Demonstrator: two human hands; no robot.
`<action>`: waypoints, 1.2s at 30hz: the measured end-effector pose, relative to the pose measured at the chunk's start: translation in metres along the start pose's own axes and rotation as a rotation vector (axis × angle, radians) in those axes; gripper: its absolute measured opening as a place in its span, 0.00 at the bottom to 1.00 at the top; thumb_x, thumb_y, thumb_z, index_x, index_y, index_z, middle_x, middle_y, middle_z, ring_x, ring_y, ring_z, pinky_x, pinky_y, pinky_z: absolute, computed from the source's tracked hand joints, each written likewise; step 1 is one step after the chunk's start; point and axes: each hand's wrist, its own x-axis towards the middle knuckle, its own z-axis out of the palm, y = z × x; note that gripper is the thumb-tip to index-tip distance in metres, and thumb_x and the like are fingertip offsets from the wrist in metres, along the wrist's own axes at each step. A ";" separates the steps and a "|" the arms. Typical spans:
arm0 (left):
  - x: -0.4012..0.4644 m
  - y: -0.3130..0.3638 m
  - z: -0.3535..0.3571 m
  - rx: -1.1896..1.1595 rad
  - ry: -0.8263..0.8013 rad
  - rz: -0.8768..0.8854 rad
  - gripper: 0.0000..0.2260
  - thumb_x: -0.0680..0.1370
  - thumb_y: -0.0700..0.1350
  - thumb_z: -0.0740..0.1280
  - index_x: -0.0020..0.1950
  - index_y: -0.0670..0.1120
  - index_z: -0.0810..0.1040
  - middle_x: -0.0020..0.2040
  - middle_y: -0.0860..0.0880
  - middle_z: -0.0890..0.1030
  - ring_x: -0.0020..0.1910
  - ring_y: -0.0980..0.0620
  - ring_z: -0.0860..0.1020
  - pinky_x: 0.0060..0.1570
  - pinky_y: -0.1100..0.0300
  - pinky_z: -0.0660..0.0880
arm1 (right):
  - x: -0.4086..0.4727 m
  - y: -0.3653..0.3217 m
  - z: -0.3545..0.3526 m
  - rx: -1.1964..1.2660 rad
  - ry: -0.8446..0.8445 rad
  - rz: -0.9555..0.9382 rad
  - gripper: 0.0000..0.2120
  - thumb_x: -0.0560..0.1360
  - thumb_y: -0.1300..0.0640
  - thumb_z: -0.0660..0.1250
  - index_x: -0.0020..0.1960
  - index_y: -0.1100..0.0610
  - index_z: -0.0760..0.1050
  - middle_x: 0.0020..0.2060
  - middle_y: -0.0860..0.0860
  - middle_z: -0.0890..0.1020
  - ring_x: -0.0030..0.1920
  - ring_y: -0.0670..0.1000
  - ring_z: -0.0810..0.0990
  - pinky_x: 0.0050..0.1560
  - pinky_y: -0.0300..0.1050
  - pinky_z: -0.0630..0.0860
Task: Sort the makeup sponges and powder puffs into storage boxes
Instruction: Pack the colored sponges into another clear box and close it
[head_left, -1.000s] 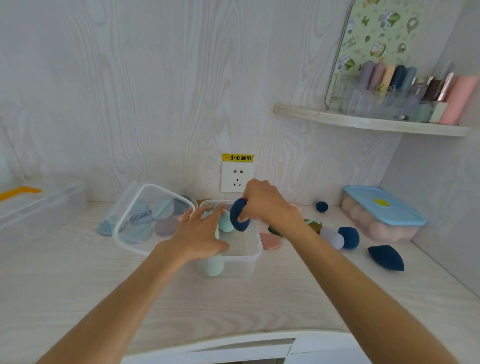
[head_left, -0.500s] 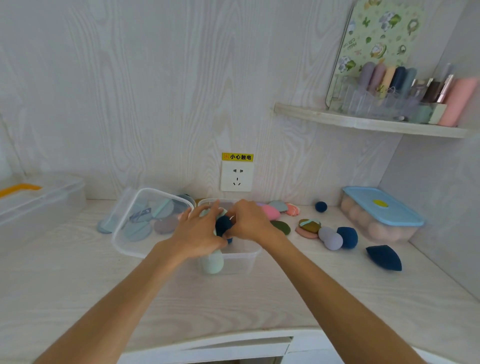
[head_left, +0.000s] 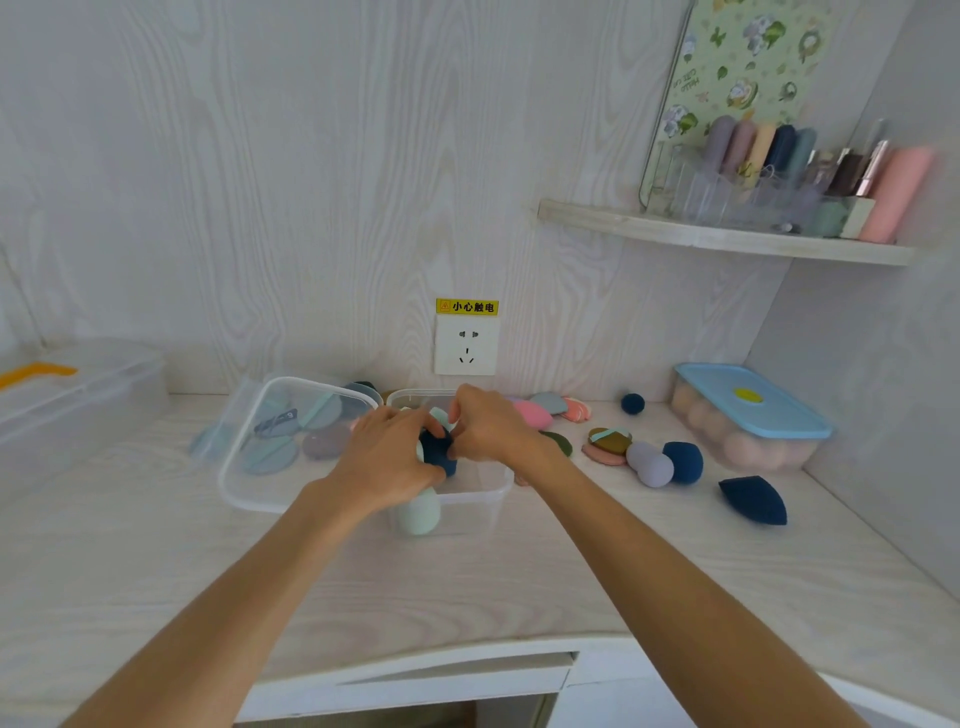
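A clear storage box (head_left: 488, 493) stands at the desk's middle with several mint sponges (head_left: 418, 512) inside. Both hands meet over it. My right hand (head_left: 493, 423) pinches a dark blue sponge (head_left: 436, 451) down among the mint ones. My left hand (head_left: 389, 460) rests on the sponges in the box and touches the blue one from the left. To the left, a tilted clear lid (head_left: 296, 441) covers flat grey-blue powder puffs (head_left: 270, 457). Loose on the right lie a pink sponge (head_left: 532, 414), an olive puff (head_left: 610, 440), a lilac sponge (head_left: 649, 464), a round blue sponge (head_left: 684, 461) and a pointed blue sponge (head_left: 753, 500).
A closed box with a blue lid (head_left: 750, 410) holds beige sponges at the far right. A large clear bin (head_left: 78, 395) sits at the left. A wall socket (head_left: 466, 345) is behind the box. A shelf (head_left: 727, 239) with cosmetics hangs above right. A small blue ball (head_left: 632, 403) lies by the wall.
My right hand has come down from above the box with the dark blue sponge and pressed it in among the mint sponges. My left hand stays on the box's contents.
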 end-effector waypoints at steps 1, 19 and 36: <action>0.000 0.000 0.000 0.001 -0.006 -0.008 0.21 0.68 0.47 0.70 0.61 0.52 0.74 0.58 0.51 0.77 0.63 0.48 0.69 0.59 0.57 0.65 | -0.003 0.000 -0.004 0.029 -0.032 -0.019 0.21 0.68 0.63 0.72 0.58 0.59 0.69 0.53 0.55 0.80 0.52 0.54 0.77 0.47 0.47 0.74; -0.003 0.005 -0.005 0.025 -0.064 -0.060 0.23 0.70 0.45 0.70 0.64 0.53 0.72 0.62 0.48 0.75 0.64 0.46 0.69 0.61 0.55 0.64 | -0.127 0.166 -0.085 -0.423 -0.034 0.921 0.25 0.68 0.61 0.71 0.63 0.61 0.66 0.52 0.55 0.73 0.59 0.56 0.71 0.54 0.46 0.70; -0.007 0.007 -0.006 -0.015 -0.051 -0.069 0.23 0.70 0.45 0.69 0.64 0.55 0.72 0.61 0.50 0.75 0.63 0.47 0.69 0.62 0.55 0.64 | -0.048 -0.031 -0.051 -0.032 -0.088 0.150 0.14 0.67 0.58 0.72 0.34 0.57 0.67 0.27 0.51 0.76 0.30 0.49 0.79 0.30 0.37 0.70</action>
